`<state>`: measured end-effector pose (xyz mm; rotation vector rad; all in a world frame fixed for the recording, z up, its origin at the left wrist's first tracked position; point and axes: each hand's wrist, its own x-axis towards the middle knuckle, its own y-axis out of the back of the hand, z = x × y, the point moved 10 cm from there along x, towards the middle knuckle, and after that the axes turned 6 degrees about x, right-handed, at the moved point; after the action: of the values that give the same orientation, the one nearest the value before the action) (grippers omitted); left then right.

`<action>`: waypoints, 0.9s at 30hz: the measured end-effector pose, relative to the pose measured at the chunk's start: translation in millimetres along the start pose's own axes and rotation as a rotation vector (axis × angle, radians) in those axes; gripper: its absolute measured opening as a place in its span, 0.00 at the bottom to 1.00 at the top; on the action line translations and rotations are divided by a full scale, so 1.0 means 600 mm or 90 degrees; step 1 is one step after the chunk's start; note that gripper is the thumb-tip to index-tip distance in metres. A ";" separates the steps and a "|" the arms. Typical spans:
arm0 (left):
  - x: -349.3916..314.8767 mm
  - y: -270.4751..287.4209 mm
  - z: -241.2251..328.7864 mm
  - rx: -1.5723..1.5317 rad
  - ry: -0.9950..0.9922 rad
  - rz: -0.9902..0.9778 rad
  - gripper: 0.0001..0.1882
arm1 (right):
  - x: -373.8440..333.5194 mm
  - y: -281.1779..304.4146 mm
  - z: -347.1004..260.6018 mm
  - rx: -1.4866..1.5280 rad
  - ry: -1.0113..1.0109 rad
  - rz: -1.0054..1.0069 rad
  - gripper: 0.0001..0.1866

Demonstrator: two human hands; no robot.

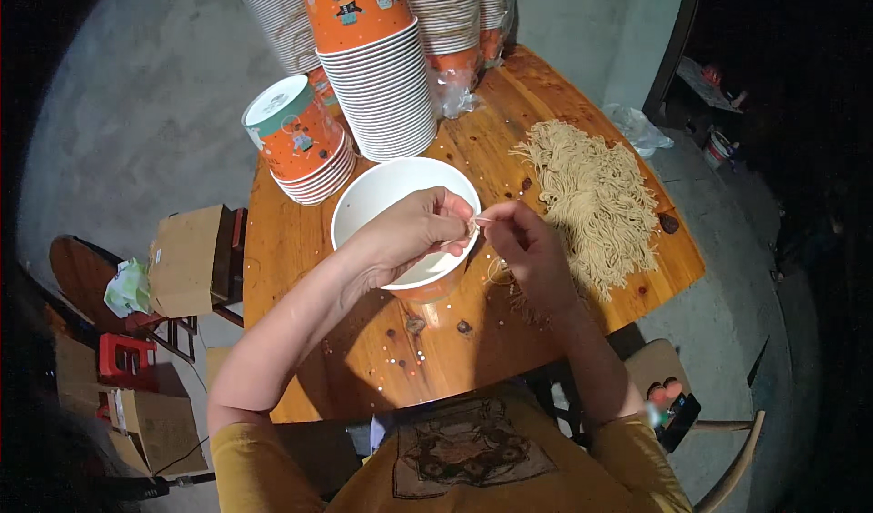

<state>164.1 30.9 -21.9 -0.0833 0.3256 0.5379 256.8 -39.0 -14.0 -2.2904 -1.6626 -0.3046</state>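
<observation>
A large white paper bucket (pixel 364 193) with an orange outside stands open in front of me on the wooden table. My left hand (pixel 420 231) reaches over its mouth, fingers pinched together near the right side of the rim. A thin pale string (pixel 482 221) runs at its fingertips. My right hand (pixel 532 249) pinches the string just right of the rim, its other fingers curled in. Below that hand, loose loops of string (pixel 498 272) hang beside the bucket. A heap of beige cords (pixel 596 204) lies to the right of my right hand.
Behind the bucket rises a tall stack of nested orange buckets (pixel 377 85). A shorter upside-down stack (pixel 296 140) stands to its left, with more bagged stacks behind. Small beads (pixel 400 362) dot the table (pixel 364 331). Cardboard boxes (pixel 189 258) and a red stool (pixel 127 357) are at the left.
</observation>
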 end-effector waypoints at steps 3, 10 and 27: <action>-0.004 0.010 0.002 -0.022 -0.046 0.024 0.11 | 0.003 -0.002 -0.019 -0.104 0.040 -0.002 0.07; -0.019 0.004 0.030 0.163 -0.155 0.070 0.14 | 0.009 -0.009 -0.034 -0.216 0.077 -0.018 0.08; -0.048 0.002 0.064 0.561 -0.291 0.245 0.10 | 0.011 -0.007 -0.027 -0.187 0.068 -0.009 0.06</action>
<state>150.9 24.2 23.6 0.9596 0.1052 0.7319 255.0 -37.6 4.0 -2.4171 -1.6746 -0.7042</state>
